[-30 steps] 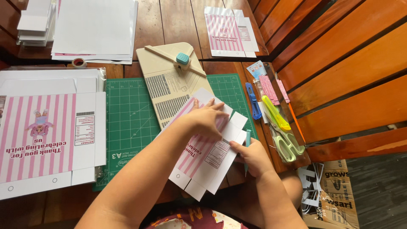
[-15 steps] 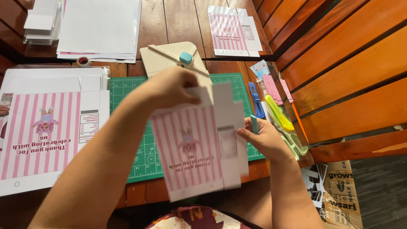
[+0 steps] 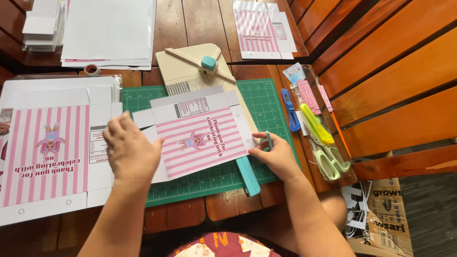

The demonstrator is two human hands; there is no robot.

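since half a second ago the pink-striped box template (image 3: pixel 200 138) has come down from mid-air and now lies flat on the green cutting mat (image 3: pixel 259 102) at the centre of the frame; it is printed side up, pink and white stripes with a small figure in the middle, white flaps around the edges; the left hand (image 3: pixel 131 150) rests on its left edge, palm down and fingers together, pressing the sheet rather than gripping it; the right hand (image 3: pixel 276 154) touches the right edge, its fingers pinched around a slim teal tool (image 3: pixel 269 139) whose tip is hard to make out; a teal bar (image 3: pixel 248 175) sticks out from under the sheet at lower centre, its upper part hidden; at the right a clear pouch (image 3: pixel 321 143) holds green scissors and a yellow cutter, with a blue cutter (image 3: pixel 289 109) just beside it; a beige paper trimmer (image 3: pixel 190 69) lies partly under the sheet at upper centre; more printed templates (image 3: pixel 47 152) lie at the left, cut off by the frame.
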